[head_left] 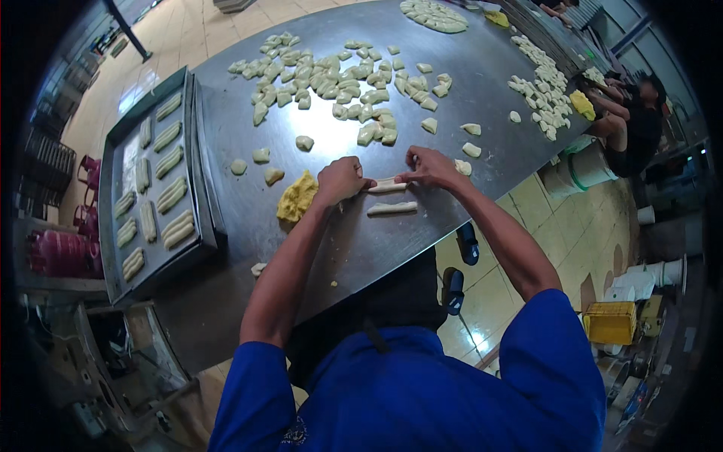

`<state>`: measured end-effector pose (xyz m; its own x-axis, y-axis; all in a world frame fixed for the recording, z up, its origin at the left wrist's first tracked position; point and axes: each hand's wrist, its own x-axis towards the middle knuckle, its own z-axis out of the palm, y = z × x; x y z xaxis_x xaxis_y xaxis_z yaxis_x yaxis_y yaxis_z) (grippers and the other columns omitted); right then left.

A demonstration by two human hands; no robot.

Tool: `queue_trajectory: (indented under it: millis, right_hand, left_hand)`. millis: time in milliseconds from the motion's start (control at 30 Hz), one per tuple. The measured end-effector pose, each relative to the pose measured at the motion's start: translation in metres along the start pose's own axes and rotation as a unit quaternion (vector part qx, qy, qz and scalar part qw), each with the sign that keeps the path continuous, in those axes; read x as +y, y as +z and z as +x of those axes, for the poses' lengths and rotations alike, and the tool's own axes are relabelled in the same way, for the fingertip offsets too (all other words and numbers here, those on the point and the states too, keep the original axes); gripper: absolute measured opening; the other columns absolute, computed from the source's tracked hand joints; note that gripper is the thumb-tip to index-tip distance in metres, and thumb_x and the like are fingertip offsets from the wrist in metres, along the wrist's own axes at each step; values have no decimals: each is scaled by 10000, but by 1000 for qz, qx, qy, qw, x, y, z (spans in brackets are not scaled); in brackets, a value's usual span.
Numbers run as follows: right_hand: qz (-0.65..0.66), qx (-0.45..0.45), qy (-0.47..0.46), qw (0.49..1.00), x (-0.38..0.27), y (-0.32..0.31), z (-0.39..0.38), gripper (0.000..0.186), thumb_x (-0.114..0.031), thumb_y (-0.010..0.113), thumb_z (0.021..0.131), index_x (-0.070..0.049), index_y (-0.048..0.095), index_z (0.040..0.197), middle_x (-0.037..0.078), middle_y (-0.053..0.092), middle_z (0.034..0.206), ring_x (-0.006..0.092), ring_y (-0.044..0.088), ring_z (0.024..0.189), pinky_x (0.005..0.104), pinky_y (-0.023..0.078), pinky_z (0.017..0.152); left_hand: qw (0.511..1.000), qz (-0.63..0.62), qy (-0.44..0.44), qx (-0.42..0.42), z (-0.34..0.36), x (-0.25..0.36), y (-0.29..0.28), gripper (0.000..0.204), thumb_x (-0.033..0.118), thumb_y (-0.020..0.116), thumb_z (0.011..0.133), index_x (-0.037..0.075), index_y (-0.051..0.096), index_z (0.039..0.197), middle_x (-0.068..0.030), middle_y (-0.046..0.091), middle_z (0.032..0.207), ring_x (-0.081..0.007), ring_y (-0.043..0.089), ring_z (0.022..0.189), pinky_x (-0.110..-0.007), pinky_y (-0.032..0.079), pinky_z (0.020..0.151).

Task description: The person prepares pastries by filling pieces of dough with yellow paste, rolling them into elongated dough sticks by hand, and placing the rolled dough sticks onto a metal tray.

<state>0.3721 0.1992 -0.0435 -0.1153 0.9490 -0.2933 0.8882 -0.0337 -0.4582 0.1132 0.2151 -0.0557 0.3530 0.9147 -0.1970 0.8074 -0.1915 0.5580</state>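
Observation:
My left hand (pixel 343 181) and my right hand (pixel 428 169) are pinched on opposite ends of a pale dough strip (pixel 385 183) on the steel table (pixel 241 196). A second dough roll (pixel 392 208) lies just below it, toward me. A crumbly yellow lump (pixel 296 197) sits beside my left wrist. Cut dough pieces (pixel 339 79) are scattered across the upper middle, with a few loose ones (pixel 304 142) nearer my hands. At the left, a metal tray (pixel 215 233) holds several twisted dough sticks (pixel 172 197).
A co-worker (pixel 633 128) sits at the table's right edge by more dough pieces (pixel 538 94) and a yellow lump (pixel 581 105). A large dough round (pixel 433 13) lies at the back. Red gas cylinders (pixel 60 252) stand at left, a yellow crate (pixel 606 324) and slippers (pixel 453 290) on the floor.

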Motion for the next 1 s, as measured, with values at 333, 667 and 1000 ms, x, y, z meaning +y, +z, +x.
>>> queue_trajectory:
  millis: [333,667,1000]
  right_hand:
    - [-47,4,-54,997,-3,5,2,660,-644,851,671,-100,642,981,135,696,943,320,674,913,441,496,747]
    - [46,-6,-37,998,23,-4,-3,635,-653,846,671,-116,658,953,126,691,876,322,671,867,432,502,735]
    - [-3,44,-25,999,8,2,-12,597,-674,813,699,-153,674,954,103,715,941,311,681,918,447,506,765]
  left_hand:
    - [996,76,0,-46,14,15,1,578,660,794,754,88,720,796,-102,743,830,-276,721,770,-411,537,695]
    - [996,76,36,-28,5,20,-2,660,733,754,737,73,732,754,-101,719,709,-285,720,692,-406,544,655]
    - [994,99,50,17,-4,25,2,691,735,736,757,44,731,728,-136,708,684,-295,708,654,-425,529,619]
